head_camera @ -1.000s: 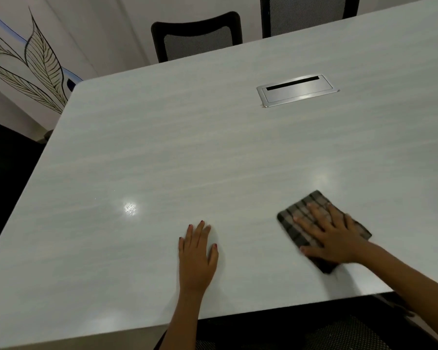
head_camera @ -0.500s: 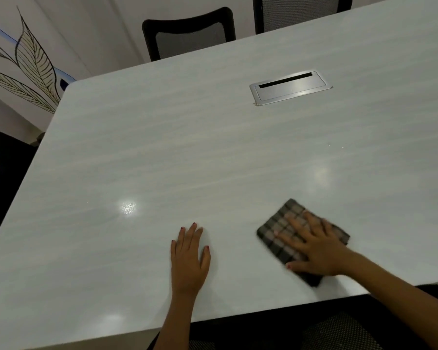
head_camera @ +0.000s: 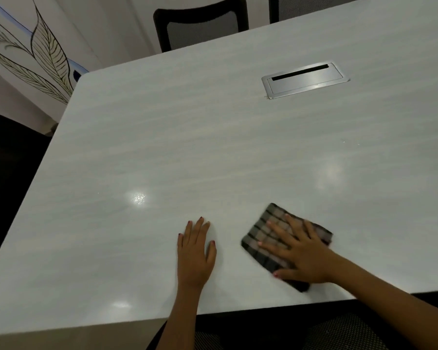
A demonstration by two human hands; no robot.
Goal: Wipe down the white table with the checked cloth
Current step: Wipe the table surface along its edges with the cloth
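Observation:
The white table (head_camera: pixel 187 137) fills most of the head view. A folded dark checked cloth (head_camera: pixel 263 231) lies on it near the front edge, right of centre. My right hand (head_camera: pixel 301 251) presses flat on the cloth with fingers spread, covering its right part. My left hand (head_camera: pixel 195 251) rests flat on the bare tabletop a little to the left of the cloth, fingers straight, holding nothing.
A silver cable hatch (head_camera: pixel 305 79) is set into the tabletop at the far right. Two black mesh chairs (head_camera: pixel 200 24) stand behind the far edge. A wall with a leaf drawing (head_camera: pixel 36 54) is at the left. The table's front edge runs just below my wrists.
My right hand has slid the cloth leftward along the table, closer to my left hand. The left hand has stayed planted on the tabletop.

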